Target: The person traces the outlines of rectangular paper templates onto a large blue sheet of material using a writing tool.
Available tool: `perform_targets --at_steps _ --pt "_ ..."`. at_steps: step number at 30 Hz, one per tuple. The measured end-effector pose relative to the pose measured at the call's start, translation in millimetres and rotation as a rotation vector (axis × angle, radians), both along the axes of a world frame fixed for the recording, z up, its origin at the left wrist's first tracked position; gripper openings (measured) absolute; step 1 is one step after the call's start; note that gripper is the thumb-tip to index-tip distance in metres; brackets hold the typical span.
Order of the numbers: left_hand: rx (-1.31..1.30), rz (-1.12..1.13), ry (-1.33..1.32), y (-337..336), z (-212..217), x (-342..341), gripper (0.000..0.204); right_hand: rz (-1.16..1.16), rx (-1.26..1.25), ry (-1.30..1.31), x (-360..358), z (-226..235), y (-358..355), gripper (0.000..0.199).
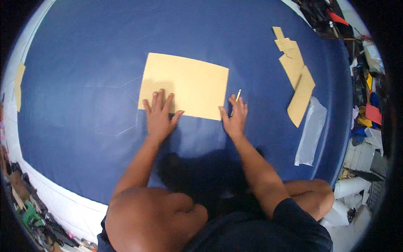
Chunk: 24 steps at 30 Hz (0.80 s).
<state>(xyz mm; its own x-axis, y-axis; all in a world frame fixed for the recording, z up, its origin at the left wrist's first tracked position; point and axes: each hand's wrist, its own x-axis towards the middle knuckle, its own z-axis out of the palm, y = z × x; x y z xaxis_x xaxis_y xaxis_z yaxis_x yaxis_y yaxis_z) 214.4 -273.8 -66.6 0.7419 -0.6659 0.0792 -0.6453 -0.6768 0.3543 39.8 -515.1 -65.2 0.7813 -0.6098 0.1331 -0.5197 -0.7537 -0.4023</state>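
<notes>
The left hand [159,113] lay flat on the tan sheet [184,84], the right hand [234,115] gripped a half-hidden pencil [237,96] at its lower right corner.

Open blue sheet [84,96] left and ahead; cardboard strips [296,80], plastic bag [310,130] crowd right

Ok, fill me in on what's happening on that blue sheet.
A person is bent over a large blue sheet. Their left hand lies flat on the lower left corner of a tan rectangular board, pinning it down. Their right hand holds a thin pencil-like stick at the board's lower right corner. More tan cut pieces lie to the right, beside a clear plastic bag.
</notes>
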Motion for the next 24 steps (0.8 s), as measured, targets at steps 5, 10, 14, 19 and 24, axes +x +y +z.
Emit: perform_targets --at_steps 5,10,14,19,24 --pt "0.000 -0.016 0.018 2.3 0.6 0.0 0.071 -0.014 -0.021 -0.034 1.9 -3.6 4.8 0.056" --pt "-0.011 0.005 0.039 8.7 -6.6 0.6 0.072 -0.011 0.064 -0.039 8.4 2.2 6.5 0.054" --pt "-0.020 -0.009 0.014 2.2 -7.4 -3.3 0.073 -0.028 0.093 -0.066 0.9 6.9 4.0 0.053" --pt "0.014 -0.026 0.041 -0.1 -1.8 -6.7 0.071 -0.163 0.145 -0.126 2.0 21.8 -22.3 0.046" --pt "0.034 0.017 0.024 9.3 5.6 0.5 0.071 -0.544 -0.143 -0.190 -9.4 27.8 -126.8 0.042"
